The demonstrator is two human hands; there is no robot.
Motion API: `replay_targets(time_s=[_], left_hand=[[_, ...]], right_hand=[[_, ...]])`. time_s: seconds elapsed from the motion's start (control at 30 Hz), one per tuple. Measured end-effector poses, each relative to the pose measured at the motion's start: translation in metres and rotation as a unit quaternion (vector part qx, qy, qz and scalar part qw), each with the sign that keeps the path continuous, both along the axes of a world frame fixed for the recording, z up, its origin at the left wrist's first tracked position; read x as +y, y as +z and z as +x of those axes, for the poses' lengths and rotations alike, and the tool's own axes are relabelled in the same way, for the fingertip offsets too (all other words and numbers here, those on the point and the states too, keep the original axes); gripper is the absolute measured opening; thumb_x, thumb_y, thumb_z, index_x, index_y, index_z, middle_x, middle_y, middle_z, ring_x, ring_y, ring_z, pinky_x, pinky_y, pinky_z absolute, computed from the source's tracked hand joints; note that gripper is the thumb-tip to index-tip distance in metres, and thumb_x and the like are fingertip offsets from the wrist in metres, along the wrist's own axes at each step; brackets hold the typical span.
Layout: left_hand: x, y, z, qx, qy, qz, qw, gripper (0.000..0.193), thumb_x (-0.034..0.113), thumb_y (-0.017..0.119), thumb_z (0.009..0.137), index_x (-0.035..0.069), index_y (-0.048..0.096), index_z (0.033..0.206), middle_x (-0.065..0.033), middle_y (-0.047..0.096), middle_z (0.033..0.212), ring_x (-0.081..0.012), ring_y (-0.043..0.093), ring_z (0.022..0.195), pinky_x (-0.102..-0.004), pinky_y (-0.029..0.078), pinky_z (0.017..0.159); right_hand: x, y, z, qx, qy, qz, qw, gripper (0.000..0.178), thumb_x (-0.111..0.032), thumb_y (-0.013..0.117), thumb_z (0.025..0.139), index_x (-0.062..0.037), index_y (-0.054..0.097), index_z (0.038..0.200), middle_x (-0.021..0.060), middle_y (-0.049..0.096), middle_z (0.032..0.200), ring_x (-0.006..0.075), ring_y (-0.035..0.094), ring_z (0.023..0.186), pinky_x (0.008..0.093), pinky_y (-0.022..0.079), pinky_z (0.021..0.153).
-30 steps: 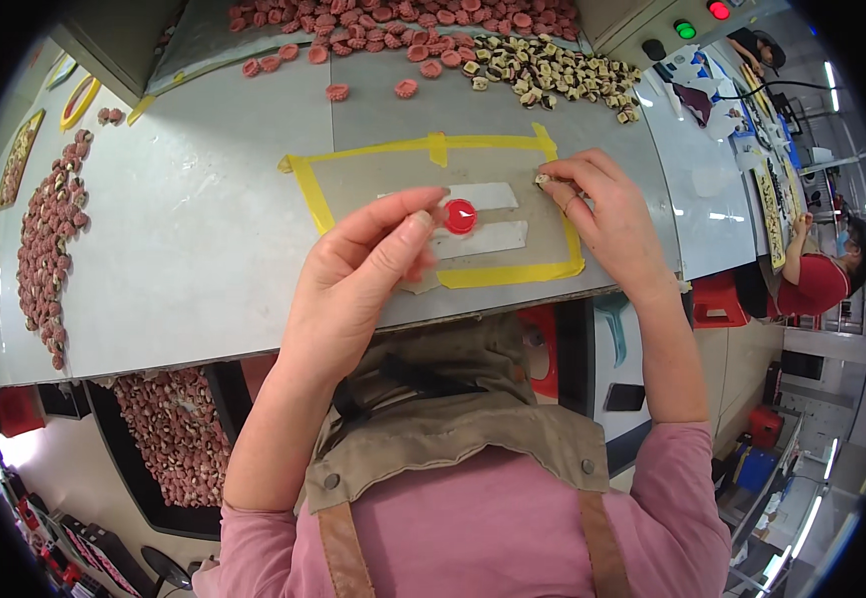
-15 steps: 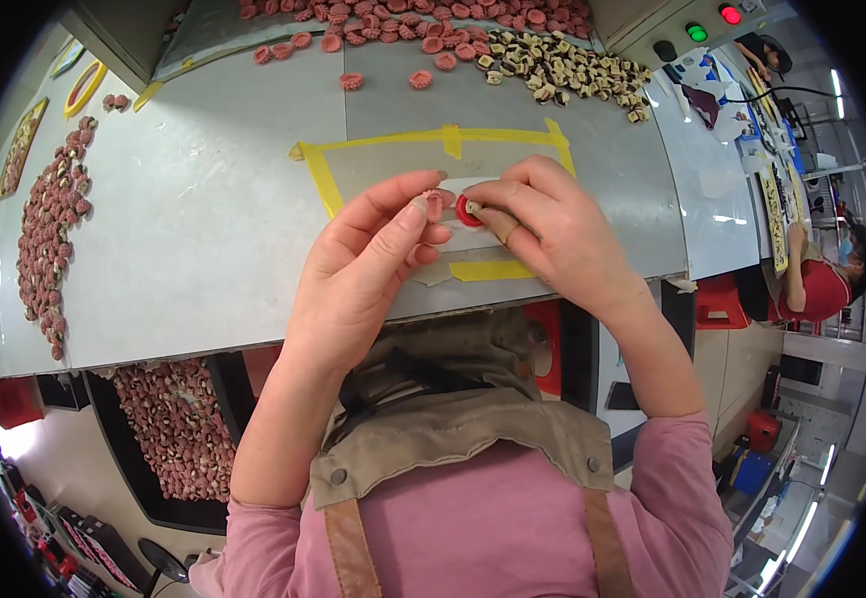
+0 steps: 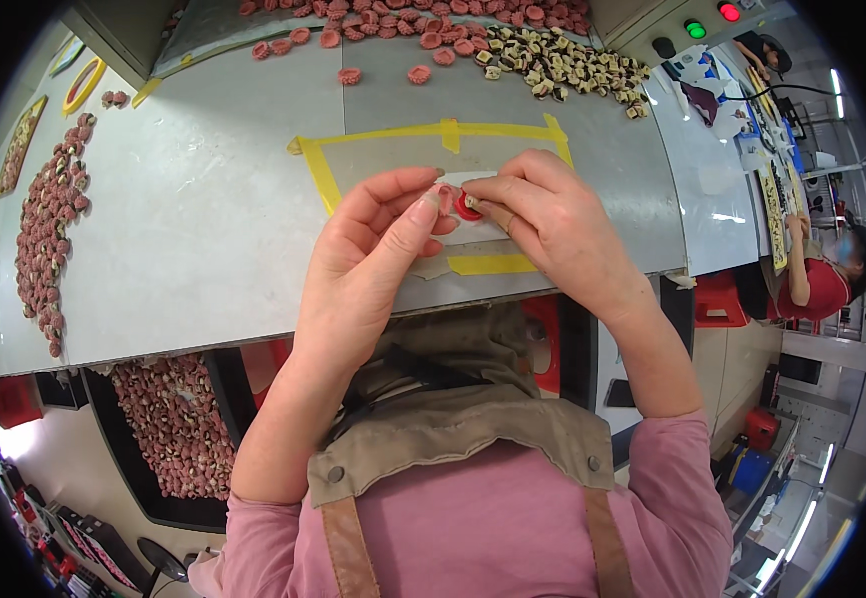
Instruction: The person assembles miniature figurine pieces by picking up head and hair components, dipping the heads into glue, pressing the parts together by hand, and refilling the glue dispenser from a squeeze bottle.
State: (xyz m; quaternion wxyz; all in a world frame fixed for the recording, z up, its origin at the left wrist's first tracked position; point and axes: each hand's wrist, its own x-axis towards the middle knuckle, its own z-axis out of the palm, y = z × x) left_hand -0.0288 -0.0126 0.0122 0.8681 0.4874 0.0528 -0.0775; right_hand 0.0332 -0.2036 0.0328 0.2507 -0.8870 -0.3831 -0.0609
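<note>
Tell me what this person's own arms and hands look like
Plain pink sleeves end near the elbows, leaving the forearms bare. The left hand and right hand are ungloved; a thin band circles one of the right hand's fingers, its material too small to tell.

Since a second ago, the right hand (image 3: 563,219) is moving in from the right side of the yellow tape (image 3: 323,179), and the small pale piece (image 3: 470,201) in its fingertips is now partly covering the red disc (image 3: 461,209). The left hand (image 3: 378,244) is now showing a pink cup (image 3: 446,198), which is sitting closer to the disc than half a second ago.
</note>
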Motion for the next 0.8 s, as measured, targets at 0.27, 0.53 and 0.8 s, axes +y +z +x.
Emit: replay_targets(time_s=[0.27, 0.53, 0.8], left_hand=[[-0.002, -0.001, 0.0, -0.007, 0.006, 0.019, 1.0, 0.033, 0.021, 0.059, 0.096, 0.0, 0.053, 0.121, -0.0058, 0.064, 0.111, -0.0119, 0.06, 0.099, -0.0251, 0.046, 0.083], [-0.007, 0.003, -0.001, 0.0, -0.003, 0.043, 0.999, 0.033, 0.021, 0.058, 0.096, 0.0, 0.053, 0.121, -0.0056, 0.064, 0.11, -0.0113, 0.06, 0.099, -0.0245, 0.047, 0.084], [-0.013, 0.004, 0.001, -0.026, 0.0, 0.055, 0.998, 0.025, 0.016, 0.057, 0.097, -0.001, 0.058, 0.116, -0.0055, 0.064, 0.108, -0.0099, 0.06, 0.094, -0.0234, 0.048, 0.08]], right_hand=[[-0.001, -0.001, -0.002, 0.017, -0.003, 0.021, 1.0, 0.016, -0.007, 0.066, 0.083, -0.0052, 0.069, 0.099, 0.0084, 0.059, 0.084, 0.0225, 0.059, 0.078, 0.0322, 0.048, 0.068], [-0.009, -0.011, -0.012, 0.229, -0.057, 0.257, 0.937, 0.019, -0.001, 0.062, 0.087, -0.0027, 0.068, 0.106, 0.006, 0.062, 0.097, 0.0142, 0.059, 0.087, 0.0256, 0.047, 0.075], [0.009, -0.019, -0.024, 0.212, -0.025, 0.342, 0.915, 0.019, 0.001, 0.06, 0.09, -0.0007, 0.065, 0.108, 0.006, 0.061, 0.102, 0.0131, 0.058, 0.093, 0.0237, 0.046, 0.079]])
